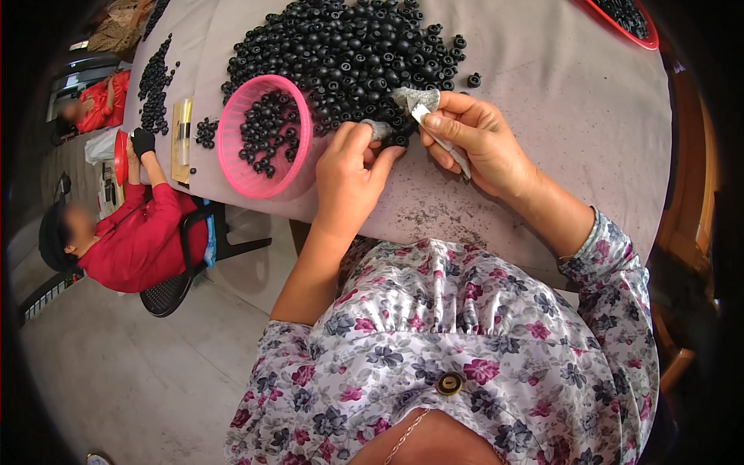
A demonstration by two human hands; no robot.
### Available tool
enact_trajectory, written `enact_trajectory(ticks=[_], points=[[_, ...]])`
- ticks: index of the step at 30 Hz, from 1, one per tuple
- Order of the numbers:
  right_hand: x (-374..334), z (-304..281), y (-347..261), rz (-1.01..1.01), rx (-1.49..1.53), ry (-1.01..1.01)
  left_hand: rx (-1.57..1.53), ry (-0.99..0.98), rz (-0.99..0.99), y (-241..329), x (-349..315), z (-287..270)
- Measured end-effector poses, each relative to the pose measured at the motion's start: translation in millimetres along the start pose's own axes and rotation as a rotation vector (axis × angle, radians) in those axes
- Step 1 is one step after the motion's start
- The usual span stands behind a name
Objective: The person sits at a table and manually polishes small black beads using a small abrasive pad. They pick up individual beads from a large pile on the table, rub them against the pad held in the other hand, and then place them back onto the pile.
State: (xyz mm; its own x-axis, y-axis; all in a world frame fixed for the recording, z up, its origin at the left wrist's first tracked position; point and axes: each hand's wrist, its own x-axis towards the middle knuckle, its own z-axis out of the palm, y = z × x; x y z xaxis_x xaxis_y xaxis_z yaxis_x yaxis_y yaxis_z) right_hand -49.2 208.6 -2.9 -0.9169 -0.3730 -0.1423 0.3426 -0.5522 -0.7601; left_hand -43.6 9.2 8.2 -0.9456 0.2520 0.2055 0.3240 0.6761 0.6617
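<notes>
My left hand (350, 172) is closed in a pinch at the near edge of a big heap of small black round parts (341, 58). One such black part (399, 141) sits at its thumb tip, and a grey cover wraps its index fingertip. Close by on the right, my right hand (484, 143) is closed round a thin, flat white tool (443, 141), slanted between thumb and fingers; its working tip cannot be made out. A grey cover (418, 98) is on that index finger too. Left of my left hand stands a pink mesh basket (225, 147) with several black parts inside.
A pale cloth (542, 101) covers the table, with dark crumbs near its front edge. A red tray (655, 35) of black parts is at the far right. Further left lie another pile (155, 85) and a yellowish box (182, 139). A person in red (147, 240) sits on a black chair.
</notes>
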Motion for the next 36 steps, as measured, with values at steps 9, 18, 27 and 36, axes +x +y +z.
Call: enact_trajectory(ticks=[9,18,27,36], points=[[0,1,-3,0.06,-0.125,-0.071,-0.085,0.039,0.111,-8,-14,-1],[-4,6,-8,0.073,-0.254,-0.108,-1.184,-0.112,-0.38,-8,-31,-22],[-6,4,-7,0.18,-0.158,-0.349,-1.55,-0.295,-0.619,-15,-33,-14],[-7,4,-5,0.248,-0.127,-0.438,-1.637,-0.406,-0.629,-22,-35,-9]])
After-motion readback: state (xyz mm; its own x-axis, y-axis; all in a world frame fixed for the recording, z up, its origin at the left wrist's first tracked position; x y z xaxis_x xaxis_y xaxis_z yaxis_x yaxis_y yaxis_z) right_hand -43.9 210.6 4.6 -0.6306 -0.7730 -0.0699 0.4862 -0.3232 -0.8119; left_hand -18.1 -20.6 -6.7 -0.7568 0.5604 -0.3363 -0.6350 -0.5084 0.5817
